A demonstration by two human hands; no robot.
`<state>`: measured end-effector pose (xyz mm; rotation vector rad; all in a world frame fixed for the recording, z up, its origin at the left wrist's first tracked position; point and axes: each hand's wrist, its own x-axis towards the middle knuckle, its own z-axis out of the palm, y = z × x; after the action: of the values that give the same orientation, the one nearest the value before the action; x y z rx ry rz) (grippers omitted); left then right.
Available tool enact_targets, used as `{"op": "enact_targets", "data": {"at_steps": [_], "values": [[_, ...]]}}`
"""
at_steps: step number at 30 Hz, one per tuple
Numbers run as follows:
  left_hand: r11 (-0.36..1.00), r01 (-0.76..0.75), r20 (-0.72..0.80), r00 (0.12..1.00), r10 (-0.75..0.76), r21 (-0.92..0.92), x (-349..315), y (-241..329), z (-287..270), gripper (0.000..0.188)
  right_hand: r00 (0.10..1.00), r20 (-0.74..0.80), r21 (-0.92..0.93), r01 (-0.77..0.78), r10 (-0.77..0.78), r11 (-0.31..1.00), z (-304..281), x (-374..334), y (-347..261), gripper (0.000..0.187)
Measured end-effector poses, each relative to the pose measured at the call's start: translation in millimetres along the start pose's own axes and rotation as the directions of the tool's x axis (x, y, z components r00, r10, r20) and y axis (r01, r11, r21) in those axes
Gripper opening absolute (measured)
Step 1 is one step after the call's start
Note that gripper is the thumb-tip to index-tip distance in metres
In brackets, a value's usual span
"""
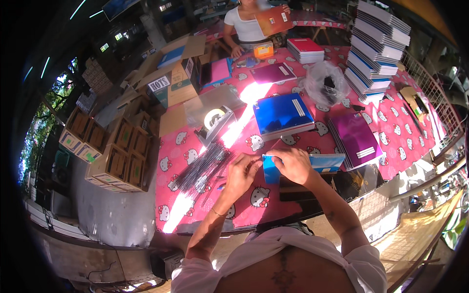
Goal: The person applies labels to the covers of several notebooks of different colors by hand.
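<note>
At the table's near edge, a blue-covered notebook [326, 161] stands on its edge under my right hand [292, 165], which grips its top left corner. My left hand [243, 173] is closed in a pinch just left of the notebook's spine end. What its fingertips hold is too small to make out. Beside my left hand lies a loose pile of dark plastic spiral coils [205, 168]. Right behind my hands is a stack of blue notebooks [283, 115]. To the right, a purple spiral notebook [356, 139] lies on top of others.
A tape dispenser [214, 122] and open cartons [178, 83] are at the left. A tall notebook stack [373, 53] and a clear plastic bag [326, 85] occupy the back right. Across the pink patterned table [254, 195], another person [246, 24] holds an orange-red notebook [273, 20].
</note>
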<state>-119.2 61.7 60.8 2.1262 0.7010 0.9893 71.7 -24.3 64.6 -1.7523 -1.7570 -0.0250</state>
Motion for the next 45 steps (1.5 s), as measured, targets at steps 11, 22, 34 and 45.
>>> {"op": "enact_targets", "data": {"at_steps": [11, 22, 34, 45], "values": [[0.995, -0.071, -0.192, 0.978, 0.082, 0.065, -9.8, -6.4, 20.1, 0.015, 0.998, 0.043, 0.061, -0.044, 0.041, 0.997, -7.5, 3.2, -6.2, 0.023], [0.96, 0.051, -0.211, 0.978, 0.008, 0.274, -6.7, 0.8, 23.0, 0.017, 0.995, 0.09, 0.015, -0.05, 0.049, 0.999, -6.9, 1.6, -5.0, 0.024], [0.996, 0.01, 0.229, 0.973, -0.03, 0.086, 19.7, -3.4, -24.1, 0.026, 0.987, 0.159, 0.12, 0.016, -0.035, 0.993, -10.3, 5.3, -4.4, 0.02], [0.992, -0.127, 0.342, 0.931, 0.128, -0.026, 25.1, -0.5, -30.7, 0.034, 0.984, 0.175, 0.118, 0.014, -0.035, 0.993, -14.3, 3.7, -8.5, 0.021]]}}
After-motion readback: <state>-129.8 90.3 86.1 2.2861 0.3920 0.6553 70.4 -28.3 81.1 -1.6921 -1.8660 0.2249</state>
